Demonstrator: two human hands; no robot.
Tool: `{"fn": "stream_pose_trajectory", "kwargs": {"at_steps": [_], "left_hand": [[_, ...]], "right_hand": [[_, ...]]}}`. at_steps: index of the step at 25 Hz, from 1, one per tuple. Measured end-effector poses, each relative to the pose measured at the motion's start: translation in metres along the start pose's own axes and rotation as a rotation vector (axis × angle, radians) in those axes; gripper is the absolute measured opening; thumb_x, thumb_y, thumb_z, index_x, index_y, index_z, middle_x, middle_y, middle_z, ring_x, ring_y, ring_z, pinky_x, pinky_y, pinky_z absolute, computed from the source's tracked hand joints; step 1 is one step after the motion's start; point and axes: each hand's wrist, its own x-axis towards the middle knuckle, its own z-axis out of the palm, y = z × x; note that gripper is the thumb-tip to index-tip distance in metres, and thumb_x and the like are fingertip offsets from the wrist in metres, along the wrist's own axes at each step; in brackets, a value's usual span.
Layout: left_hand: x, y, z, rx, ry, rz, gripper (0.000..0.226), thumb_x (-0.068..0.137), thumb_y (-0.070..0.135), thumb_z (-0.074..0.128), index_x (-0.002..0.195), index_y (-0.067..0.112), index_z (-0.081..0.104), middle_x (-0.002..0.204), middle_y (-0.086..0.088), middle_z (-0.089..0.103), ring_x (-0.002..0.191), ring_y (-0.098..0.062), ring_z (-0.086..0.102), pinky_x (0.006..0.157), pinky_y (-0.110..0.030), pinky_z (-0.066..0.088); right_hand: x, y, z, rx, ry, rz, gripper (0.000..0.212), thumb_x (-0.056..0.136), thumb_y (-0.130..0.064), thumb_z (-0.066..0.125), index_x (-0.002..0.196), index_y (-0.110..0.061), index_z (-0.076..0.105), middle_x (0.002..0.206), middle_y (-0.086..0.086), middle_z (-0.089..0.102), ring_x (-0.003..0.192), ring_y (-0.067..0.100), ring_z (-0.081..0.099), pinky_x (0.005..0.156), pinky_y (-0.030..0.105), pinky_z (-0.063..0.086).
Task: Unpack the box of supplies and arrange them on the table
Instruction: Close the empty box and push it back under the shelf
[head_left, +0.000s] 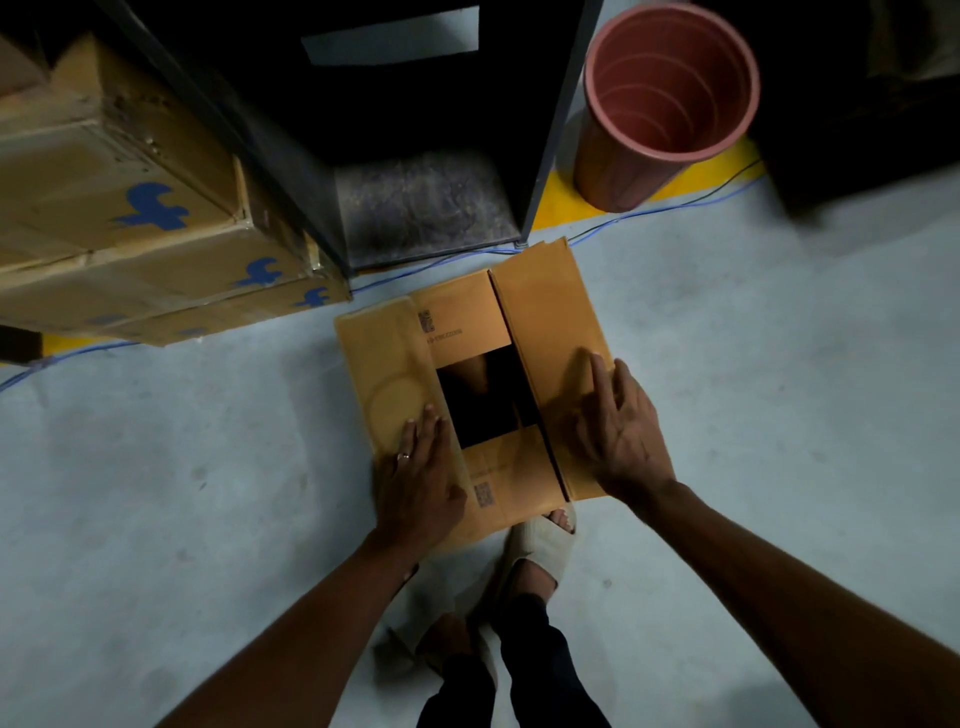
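A brown cardboard box (545, 312) stands on the grey floor in the middle of the head view. Its top flaps lie partly folded in, leaving a dark rectangular gap at the centre; what is inside is hidden. My left hand (418, 478) rests flat with straight fingers on the left flap. My right hand (618, 431) lies with spread fingers on the right flap. Neither hand grips anything.
Stacked cardboard boxes (130, 218) with blue logos sit at the left. A dark metal rack (395, 130) stands behind the box, with a terracotta-coloured bin (665, 104) to its right. Blue cables (649, 213) run along the floor. My sandalled feet (535, 551) are just below the box.
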Motion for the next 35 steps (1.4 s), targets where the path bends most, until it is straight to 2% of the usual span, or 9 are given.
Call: {"fn": "stream_pose_trajectory", "kwargs": {"at_steps": [5,9,13,16,20,23,26,29,35], "left_hand": [[-0.007,-0.004,0.0,-0.02,0.019,0.04,0.104,0.07,0.034,0.061,0.157,0.016,0.007,0.166,-0.001,-0.004,0.153,-0.025,0.001,0.107,-0.058,0.037],[-0.01,-0.009,0.001,-0.046,0.035,0.016,0.101,0.072,0.041,0.054,0.155,0.027,-0.002,0.166,-0.002,0.001,0.153,-0.026,0.006,0.105,-0.06,0.037],[-0.015,-0.014,0.004,-0.066,0.052,-0.012,0.091,0.083,0.05,0.047,0.157,0.032,-0.001,0.166,-0.003,-0.001,0.153,-0.028,0.005,0.109,-0.058,0.034],[-0.02,-0.018,0.005,-0.12,0.103,-0.076,0.092,0.083,0.034,0.058,0.154,0.046,0.001,0.165,-0.005,-0.006,0.149,-0.037,0.008,0.109,-0.061,0.033],[-0.018,-0.026,0.018,-0.446,0.208,-0.209,0.076,0.09,0.039,0.06,0.148,0.057,0.014,0.163,-0.003,-0.011,0.145,-0.041,0.019,0.107,-0.063,0.038],[-0.017,-0.023,0.025,-0.599,0.244,-0.248,0.078,0.084,0.06,0.056,0.146,0.062,0.008,0.161,-0.002,0.004,0.144,-0.036,0.026,0.101,-0.063,0.043],[-0.016,-0.02,0.031,-0.764,0.3,-0.425,0.115,0.061,0.074,0.064,0.153,0.045,0.001,0.157,-0.007,0.026,0.14,-0.034,0.034,0.102,-0.063,0.042],[-0.011,-0.023,0.035,-0.904,0.252,-0.648,0.137,0.035,0.085,0.071,0.151,0.041,0.013,0.152,-0.004,0.038,0.136,-0.034,0.041,0.103,-0.061,0.043],[-0.007,-0.003,0.02,-1.088,0.282,-0.638,0.108,0.065,0.015,0.09,0.152,0.019,0.026,0.151,-0.01,0.036,0.135,-0.031,0.039,0.091,-0.033,0.037]], "right_hand": [[-0.033,-0.033,-0.011,0.231,0.149,-0.255,0.062,0.1,-0.011,0.046,0.153,0.007,0.019,0.159,0.023,0.028,0.142,0.037,0.04,0.107,0.043,0.047],[-0.047,-0.064,0.005,0.31,-0.009,-0.365,0.052,0.106,-0.026,0.035,0.155,-0.009,0.028,0.162,0.007,0.029,0.147,0.018,0.033,0.116,0.029,0.036],[-0.038,-0.069,0.054,0.098,-0.227,-0.427,0.053,0.108,-0.034,0.025,0.158,-0.018,0.021,0.164,0.003,0.024,0.153,0.02,0.019,0.122,0.041,0.026],[-0.022,-0.067,0.069,-0.018,-0.249,-0.441,0.052,0.099,-0.02,0.047,0.151,-0.018,0.039,0.158,0.005,0.037,0.146,0.03,0.033,0.11,0.049,0.04],[-0.005,-0.08,0.061,0.038,-0.087,-0.201,0.05,0.091,-0.028,0.065,0.138,-0.028,0.047,0.147,0.006,0.039,0.132,0.031,0.041,0.096,0.048,0.049],[-0.002,-0.068,0.067,0.095,-0.101,0.209,0.082,0.083,-0.058,0.067,0.149,-0.027,0.029,0.154,0.013,0.03,0.135,0.039,0.036,0.101,0.055,0.046],[-0.011,-0.052,0.08,0.365,-0.261,0.392,0.116,0.061,-0.078,0.072,0.15,-0.024,0.02,0.142,0.01,0.048,0.124,0.037,0.052,0.096,0.052,0.053],[-0.01,-0.049,0.083,0.487,-0.316,0.382,0.121,0.053,-0.079,0.073,0.148,-0.027,0.019,0.138,0.004,0.052,0.119,0.035,0.056,0.095,0.052,0.054],[-0.002,-0.048,0.068,0.524,-0.266,0.268,0.11,0.062,-0.045,0.09,0.148,-0.028,0.024,0.134,0.004,0.055,0.116,0.035,0.058,0.092,0.049,0.057]]}}
